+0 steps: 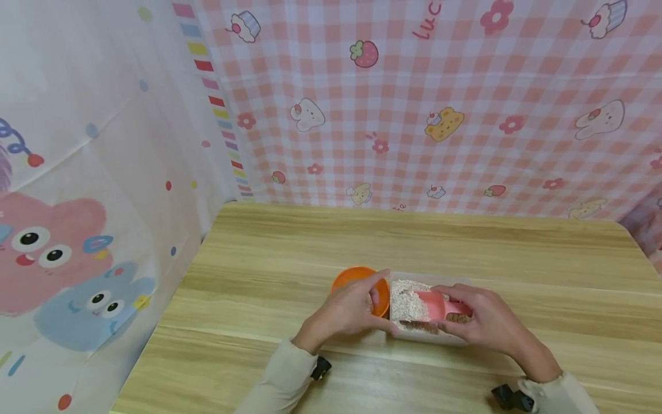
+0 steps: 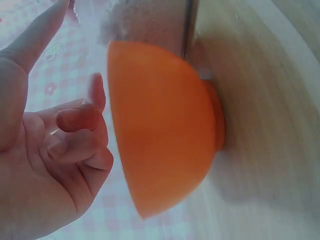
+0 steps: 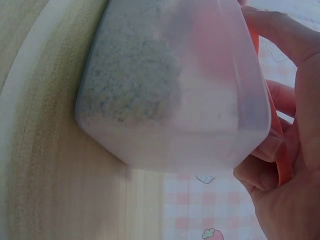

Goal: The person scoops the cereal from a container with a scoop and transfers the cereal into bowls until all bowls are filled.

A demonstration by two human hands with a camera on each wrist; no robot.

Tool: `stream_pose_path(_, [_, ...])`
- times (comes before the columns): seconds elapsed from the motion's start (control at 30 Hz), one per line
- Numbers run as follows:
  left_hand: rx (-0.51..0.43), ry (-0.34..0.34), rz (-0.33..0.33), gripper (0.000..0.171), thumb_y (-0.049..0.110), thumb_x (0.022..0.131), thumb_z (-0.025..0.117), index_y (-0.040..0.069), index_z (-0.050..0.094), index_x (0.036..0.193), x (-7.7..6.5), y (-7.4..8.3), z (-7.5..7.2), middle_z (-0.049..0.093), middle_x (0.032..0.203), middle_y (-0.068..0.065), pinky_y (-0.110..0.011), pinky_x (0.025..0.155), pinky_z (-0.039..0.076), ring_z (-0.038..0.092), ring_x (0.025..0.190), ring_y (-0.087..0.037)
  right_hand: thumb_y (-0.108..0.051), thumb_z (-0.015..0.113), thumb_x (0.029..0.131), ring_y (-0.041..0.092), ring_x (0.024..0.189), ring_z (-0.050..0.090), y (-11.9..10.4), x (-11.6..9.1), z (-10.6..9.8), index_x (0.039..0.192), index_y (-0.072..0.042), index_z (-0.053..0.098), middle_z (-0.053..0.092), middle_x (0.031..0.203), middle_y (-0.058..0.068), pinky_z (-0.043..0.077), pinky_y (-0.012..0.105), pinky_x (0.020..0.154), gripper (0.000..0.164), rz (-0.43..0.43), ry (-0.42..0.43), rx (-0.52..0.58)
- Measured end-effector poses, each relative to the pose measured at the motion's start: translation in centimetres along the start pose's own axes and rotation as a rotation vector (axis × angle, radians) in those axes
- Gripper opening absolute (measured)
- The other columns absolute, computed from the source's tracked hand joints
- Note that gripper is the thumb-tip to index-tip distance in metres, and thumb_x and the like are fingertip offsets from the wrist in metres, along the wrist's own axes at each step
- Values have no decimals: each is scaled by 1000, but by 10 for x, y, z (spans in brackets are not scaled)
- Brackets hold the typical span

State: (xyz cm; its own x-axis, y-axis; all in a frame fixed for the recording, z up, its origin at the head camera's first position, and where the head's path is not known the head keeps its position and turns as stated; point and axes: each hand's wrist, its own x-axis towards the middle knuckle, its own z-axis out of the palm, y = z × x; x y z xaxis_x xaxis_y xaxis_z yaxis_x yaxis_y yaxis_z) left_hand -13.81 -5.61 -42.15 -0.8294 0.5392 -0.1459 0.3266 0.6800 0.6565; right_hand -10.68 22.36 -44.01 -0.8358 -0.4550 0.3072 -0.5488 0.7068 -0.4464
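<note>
A translucent plastic container (image 1: 428, 339) with pale oat-like flakes (image 1: 408, 299) stands on the table. My right hand (image 1: 486, 319) grips the handle of a pink scoop (image 1: 434, 305), whose head lies in the flakes. From the side, the right wrist view shows the container (image 3: 200, 145) and the hand at its rim. My left hand (image 1: 349, 307) reaches over an orange bowl (image 1: 345, 278), thumb and index finger spread across the container's left end and holding it at the corners. Its other fingers (image 2: 80, 145) curl loosely above the bowl's rim.
A wooden table (image 1: 269, 247) carries the bowl and container side by side. Behind it hangs a pink checked cloth (image 1: 331, 149), and a white printed cloth (image 1: 129, 201) hangs at the left. Some brown pieces (image 1: 457, 317) show inside the container near the scoop handle.
</note>
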Motion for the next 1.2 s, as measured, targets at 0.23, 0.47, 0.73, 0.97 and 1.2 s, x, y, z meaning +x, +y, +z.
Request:
stream_pose_path(0.23, [-31, 118, 28, 94, 45, 71, 88, 21, 44, 150, -10, -9, -8, 59, 103, -2, -22, 67, 41, 53, 84, -17, -27, 89, 71, 3, 82, 58, 2, -2, -1, 120, -12, 71, 72, 106, 0, 51, 28, 67, 54, 35, 3, 27])
stream_pose_path(0.47, [-84, 155, -36, 88, 44, 72, 88, 25, 47, 147, -15, -19, -16, 57, 117, -5, -39, 89, 48, 56, 106, -25, -29, 88, 73, 5, 86, 59, 3, -3, -3, 121, -12, 70, 72, 110, 3, 52, 28, 70, 54, 78, -20, 60])
stream_pose_path(0.73, [-149, 179, -77, 91, 42, 71, 89, 23, 45, 149, -19, -43, -22, 49, 131, -7, -50, 103, 45, 52, 117, -28, -27, 87, 75, 7, 89, 60, 3, -2, -3, 123, -12, 69, 71, 116, 7, 53, 27, 72, 53, 102, -31, 107])
stream_pose_path(0.97, [-158, 136, -86, 97, 41, 72, 89, 25, 37, 153, -19, -61, -25, 49, 132, -7, -40, 86, 48, 50, 100, -23, -28, 86, 77, 5, 87, 57, 4, -2, -4, 124, -11, 68, 70, 116, 7, 52, 25, 71, 53, 117, -42, 145])
stream_pose_path(1.2, [-247, 11, -89, 111, 41, 71, 89, 27, 22, 158, -17, -72, -23, 44, 143, -11, -47, 106, 40, 47, 122, -25, -25, 86, 77, 5, 88, 59, 7, -2, -1, 124, -11, 67, 70, 118, 6, 52, 25, 73, 53, 129, -44, 164])
